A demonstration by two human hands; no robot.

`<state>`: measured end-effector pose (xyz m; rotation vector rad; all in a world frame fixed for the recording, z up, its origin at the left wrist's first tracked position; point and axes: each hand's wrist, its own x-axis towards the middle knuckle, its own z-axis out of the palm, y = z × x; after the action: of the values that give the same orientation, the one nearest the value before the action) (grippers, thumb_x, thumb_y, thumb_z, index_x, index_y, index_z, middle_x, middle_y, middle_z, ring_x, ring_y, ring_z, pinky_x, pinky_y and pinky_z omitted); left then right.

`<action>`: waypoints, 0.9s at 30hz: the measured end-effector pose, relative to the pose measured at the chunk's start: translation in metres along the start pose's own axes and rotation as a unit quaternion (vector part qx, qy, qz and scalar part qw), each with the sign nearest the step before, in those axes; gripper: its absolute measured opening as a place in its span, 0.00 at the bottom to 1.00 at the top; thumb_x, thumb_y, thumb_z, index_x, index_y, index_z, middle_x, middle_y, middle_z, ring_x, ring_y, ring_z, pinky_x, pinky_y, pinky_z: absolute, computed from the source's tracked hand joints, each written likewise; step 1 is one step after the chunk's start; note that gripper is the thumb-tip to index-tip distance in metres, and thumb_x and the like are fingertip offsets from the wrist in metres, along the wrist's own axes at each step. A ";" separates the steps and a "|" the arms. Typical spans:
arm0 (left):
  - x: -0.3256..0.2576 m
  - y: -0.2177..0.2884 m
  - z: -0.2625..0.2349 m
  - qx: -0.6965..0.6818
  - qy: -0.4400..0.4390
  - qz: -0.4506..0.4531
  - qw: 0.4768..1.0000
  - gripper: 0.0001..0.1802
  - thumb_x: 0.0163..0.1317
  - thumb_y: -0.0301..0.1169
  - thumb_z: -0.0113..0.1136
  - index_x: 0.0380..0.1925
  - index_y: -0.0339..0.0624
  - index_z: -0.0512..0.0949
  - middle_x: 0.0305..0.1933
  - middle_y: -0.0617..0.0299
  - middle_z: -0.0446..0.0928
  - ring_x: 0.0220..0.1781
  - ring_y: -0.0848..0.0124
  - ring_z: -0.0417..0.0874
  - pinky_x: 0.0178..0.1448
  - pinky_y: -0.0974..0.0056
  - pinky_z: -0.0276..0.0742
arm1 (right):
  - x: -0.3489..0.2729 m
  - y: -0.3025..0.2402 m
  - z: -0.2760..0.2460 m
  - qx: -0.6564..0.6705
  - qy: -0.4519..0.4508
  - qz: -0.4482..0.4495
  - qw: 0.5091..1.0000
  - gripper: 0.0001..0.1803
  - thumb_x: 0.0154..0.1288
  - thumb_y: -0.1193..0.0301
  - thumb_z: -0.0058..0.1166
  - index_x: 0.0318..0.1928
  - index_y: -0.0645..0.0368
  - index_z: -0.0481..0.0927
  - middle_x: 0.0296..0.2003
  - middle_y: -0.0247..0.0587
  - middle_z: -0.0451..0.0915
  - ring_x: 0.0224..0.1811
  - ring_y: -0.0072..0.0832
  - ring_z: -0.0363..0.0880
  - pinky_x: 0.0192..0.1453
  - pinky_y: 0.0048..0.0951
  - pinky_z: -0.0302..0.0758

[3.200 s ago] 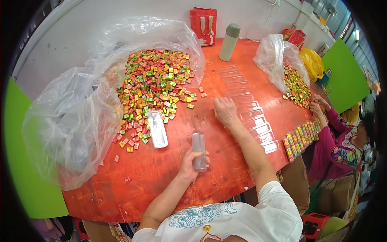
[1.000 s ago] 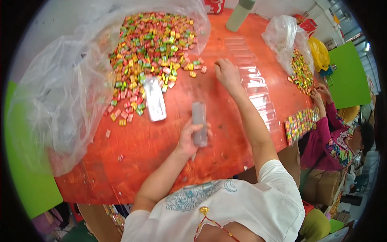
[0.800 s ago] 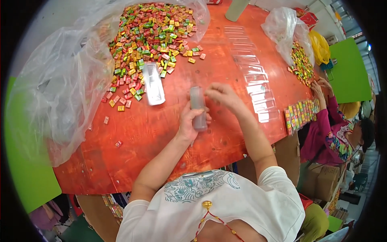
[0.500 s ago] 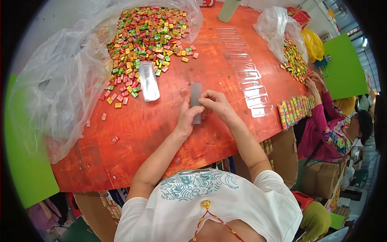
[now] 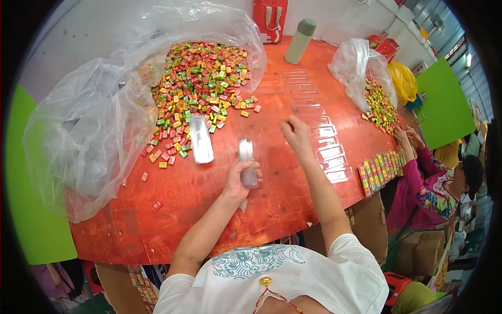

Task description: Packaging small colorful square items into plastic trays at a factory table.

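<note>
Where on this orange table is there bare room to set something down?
Bare table lies near the front edge, below the clear tray and left of the left hand. Crowded: the candy pile at far left, and the row of empty trays beyond the right hand.

A round orange-red table fills the middle of the view, its top glossy under bright, even light. Behind it runs a pale wall. A red paper bag stands against that wall at the far edge, with a grey-green flask just beside it. Bright green panels show at the left and at the right. Brown cardboard boxes sit low on the right, near a seated co-worker in a pink sleeve.
</note>
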<state>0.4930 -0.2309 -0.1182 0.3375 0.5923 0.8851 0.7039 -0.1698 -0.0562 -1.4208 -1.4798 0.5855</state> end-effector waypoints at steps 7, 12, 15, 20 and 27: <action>-0.013 0.007 0.005 0.010 -0.014 -0.017 1.000 0.19 0.58 0.39 0.55 0.40 0.33 0.78 0.31 0.52 0.81 0.33 0.62 0.84 0.41 0.59 0.82 | 0.073 0.046 0.025 -0.514 0.015 -0.260 0.817 0.04 0.53 0.73 0.54 0.32 0.53 0.76 0.30 0.38 0.75 0.33 0.36 0.79 0.35 0.38 0.75; -0.021 0.014 0.011 -0.005 0.001 -0.004 1.000 0.16 0.56 0.33 0.55 0.43 0.36 0.72 0.32 0.56 0.79 0.29 0.65 0.83 0.33 0.59 0.84 | 0.085 0.070 0.033 -0.529 -0.001 -0.229 0.817 0.05 0.54 0.72 0.52 0.33 0.53 0.75 0.32 0.38 0.74 0.37 0.37 0.77 0.39 0.40 0.74; -0.021 0.016 0.013 -0.016 0.011 -0.004 1.000 0.18 0.56 0.32 0.56 0.47 0.38 0.69 0.36 0.56 0.78 0.30 0.65 0.84 0.33 0.60 0.83 | 0.079 0.068 0.034 -0.522 0.015 -0.224 0.823 0.04 0.55 0.71 0.52 0.33 0.54 0.75 0.34 0.39 0.75 0.37 0.38 0.78 0.38 0.40 0.74; -0.010 0.014 0.011 0.009 -0.002 0.021 1.000 0.21 0.56 0.31 0.56 0.51 0.43 0.67 0.38 0.57 0.77 0.30 0.66 0.83 0.32 0.61 0.82 | 0.032 0.018 0.029 -0.205 -0.070 -0.066 0.974 0.08 0.62 0.65 0.54 0.36 0.56 0.78 0.29 0.38 0.77 0.30 0.29 0.78 0.33 0.32 0.73; -0.005 0.001 0.034 0.092 0.034 0.089 0.991 0.21 0.57 0.31 0.56 0.51 0.43 0.69 0.37 0.58 0.78 0.29 0.66 0.82 0.32 0.61 0.83 | -0.046 -0.031 0.027 0.142 -0.258 0.116 0.949 0.12 0.64 0.65 0.57 0.32 0.61 0.81 0.23 0.29 0.76 0.24 0.16 0.73 0.27 0.21 0.68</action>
<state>0.5108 -0.2361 -0.0889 0.5349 0.7177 1.0178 0.6592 -0.2118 -0.0547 -1.2733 -1.5476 1.3433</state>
